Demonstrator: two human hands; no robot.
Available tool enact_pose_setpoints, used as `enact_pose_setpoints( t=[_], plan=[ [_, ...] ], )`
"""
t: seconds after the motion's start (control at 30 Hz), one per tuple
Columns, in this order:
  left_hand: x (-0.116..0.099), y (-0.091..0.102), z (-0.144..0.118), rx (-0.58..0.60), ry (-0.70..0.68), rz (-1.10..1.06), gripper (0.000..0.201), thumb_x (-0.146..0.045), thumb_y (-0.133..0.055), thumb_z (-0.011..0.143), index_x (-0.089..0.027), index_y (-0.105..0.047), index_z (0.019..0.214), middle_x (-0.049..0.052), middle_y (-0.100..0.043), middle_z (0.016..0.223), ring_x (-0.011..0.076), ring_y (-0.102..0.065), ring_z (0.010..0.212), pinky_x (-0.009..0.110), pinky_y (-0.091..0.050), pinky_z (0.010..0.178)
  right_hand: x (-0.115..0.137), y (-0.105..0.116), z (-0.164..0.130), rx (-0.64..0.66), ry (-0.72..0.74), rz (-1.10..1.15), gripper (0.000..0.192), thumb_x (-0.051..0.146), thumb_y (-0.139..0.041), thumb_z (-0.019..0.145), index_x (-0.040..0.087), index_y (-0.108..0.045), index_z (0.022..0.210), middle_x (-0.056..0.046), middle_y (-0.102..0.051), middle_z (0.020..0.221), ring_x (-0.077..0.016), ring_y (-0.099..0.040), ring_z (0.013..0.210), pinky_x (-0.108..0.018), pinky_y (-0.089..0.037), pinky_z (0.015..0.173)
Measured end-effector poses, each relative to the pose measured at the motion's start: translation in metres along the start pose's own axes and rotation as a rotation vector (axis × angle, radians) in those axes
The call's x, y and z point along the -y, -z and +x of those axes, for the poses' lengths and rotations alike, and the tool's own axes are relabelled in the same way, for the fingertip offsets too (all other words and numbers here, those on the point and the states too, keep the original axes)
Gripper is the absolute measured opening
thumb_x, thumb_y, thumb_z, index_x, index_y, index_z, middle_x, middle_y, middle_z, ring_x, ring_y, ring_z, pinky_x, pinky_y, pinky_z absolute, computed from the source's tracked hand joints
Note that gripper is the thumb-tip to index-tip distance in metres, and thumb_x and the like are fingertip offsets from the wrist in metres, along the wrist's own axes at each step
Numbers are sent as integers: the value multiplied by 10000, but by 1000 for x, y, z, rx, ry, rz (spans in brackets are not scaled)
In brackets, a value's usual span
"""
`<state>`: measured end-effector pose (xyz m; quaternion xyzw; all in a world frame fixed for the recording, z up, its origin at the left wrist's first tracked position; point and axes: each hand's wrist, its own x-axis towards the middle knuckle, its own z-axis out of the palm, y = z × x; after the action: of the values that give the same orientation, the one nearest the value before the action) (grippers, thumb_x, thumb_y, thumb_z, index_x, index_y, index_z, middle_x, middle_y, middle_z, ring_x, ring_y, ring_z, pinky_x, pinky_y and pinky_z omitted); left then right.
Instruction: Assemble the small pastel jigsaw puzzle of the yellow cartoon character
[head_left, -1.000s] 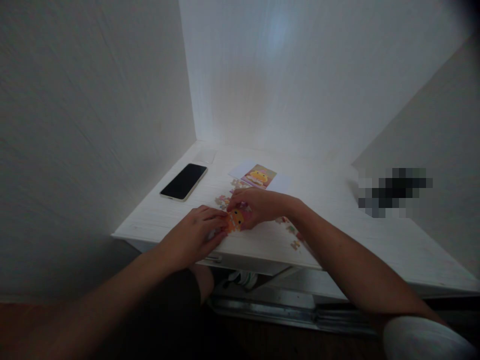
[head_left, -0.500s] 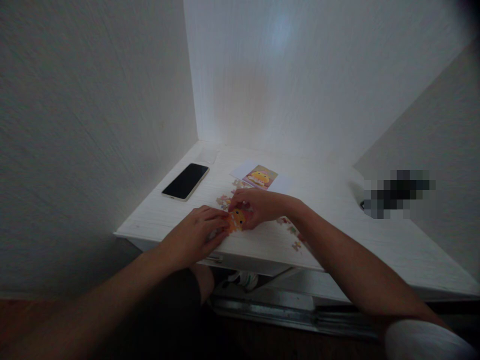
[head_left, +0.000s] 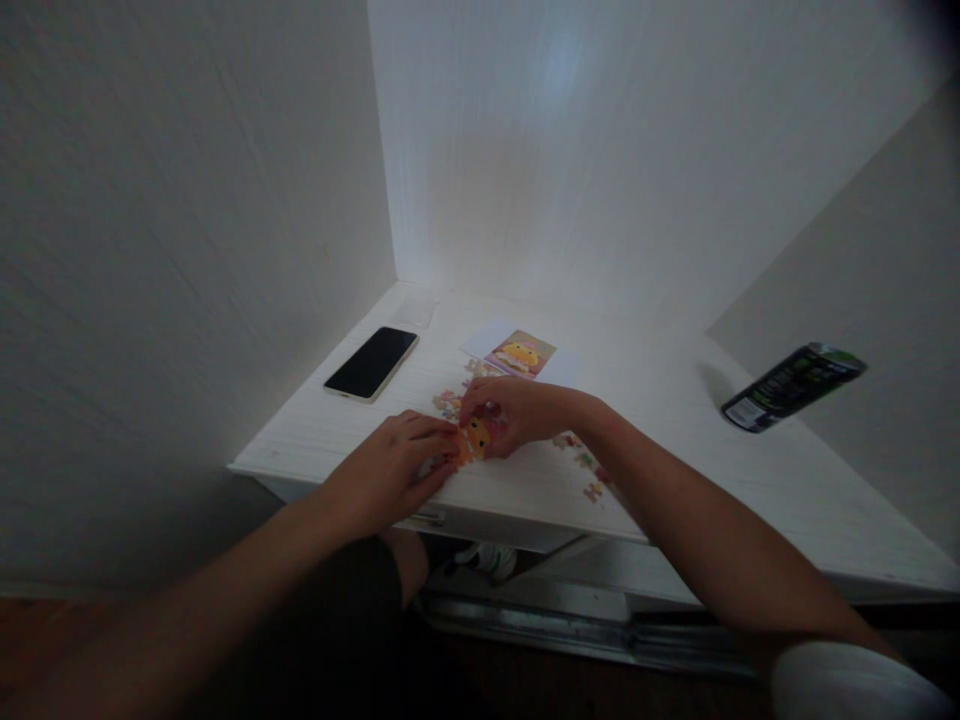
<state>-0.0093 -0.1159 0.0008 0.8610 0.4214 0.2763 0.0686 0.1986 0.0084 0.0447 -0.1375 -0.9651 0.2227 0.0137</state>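
A small joined section of a jigsaw puzzle (head_left: 478, 438), orange and yellow with dark eyes and some pink, lies on the white tabletop near its front edge. My left hand (head_left: 405, 462) grips its left side, fingertips and thumb pressed at the edge. From the right and above, my right hand (head_left: 517, 408) curls around the far and right sides, fingers and thumb bent in on it. The hands partly cover the section. Loose jigsaw pieces (head_left: 448, 404) lie just beyond the hands, and more pieces (head_left: 592, 491) are scattered beside my right forearm.
Behind the pieces lies a picture card (head_left: 523, 354) with a similar yellow figure, on white paper. A smartphone (head_left: 373, 363) rests on the left, near a clear packet (head_left: 414, 310). On the right stands a dark can (head_left: 791, 388). Walls enclose the table's back and sides.
My right hand has shifted very slightly at the puzzle section. The left hand and the section look the same. The can, blurred out before, now shows clearly.
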Motion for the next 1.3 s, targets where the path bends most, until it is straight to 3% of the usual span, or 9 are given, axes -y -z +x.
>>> enact_pose_setpoints(
  t=[0.13,0.3,0.77,1.13,1.3],
  plan=[
    [-1,2,0,-2,1,-5,214,-251,-578,916,-193,-687,1091,104,-652,1185,243,-588,1102,423,-499,954,0,1,1,17,22,11,357,274,-765,721,175,-678,1053,-72,-622,1070,-181,-559,950,-311,-437,898],
    [-3,3,1,13,13,-1,209,-249,-575,915,-185,-696,1073,102,-667,1149,243,-601,1076,422,-500,947,1,-4,4,-22,24,-9,155,246,-606,864,173,-715,947,-78,-606,1039,-152,-565,883,-292,-449,858],
    [-5,6,4,48,28,-3,216,-251,-565,918,-184,-697,1075,94,-664,1155,236,-601,1062,408,-479,957,19,-16,3,-26,-45,-211,227,219,-432,940,124,-638,927,-113,-599,974,-170,-548,800,-318,-425,790],
    [-4,5,4,49,31,-7,216,-249,-566,917,-191,-701,1076,91,-667,1139,232,-603,1050,401,-484,948,18,-12,1,-3,-28,-154,203,228,-456,938,135,-636,928,-103,-609,968,-174,-556,835,-313,-426,809],
    [-4,5,4,61,42,-4,224,-257,-564,921,-197,-699,1089,85,-666,1152,229,-602,1065,406,-480,961,21,-14,2,-3,-44,-226,221,224,-437,943,135,-633,893,-100,-609,945,-168,-548,807,-308,-423,789]
  ],
)
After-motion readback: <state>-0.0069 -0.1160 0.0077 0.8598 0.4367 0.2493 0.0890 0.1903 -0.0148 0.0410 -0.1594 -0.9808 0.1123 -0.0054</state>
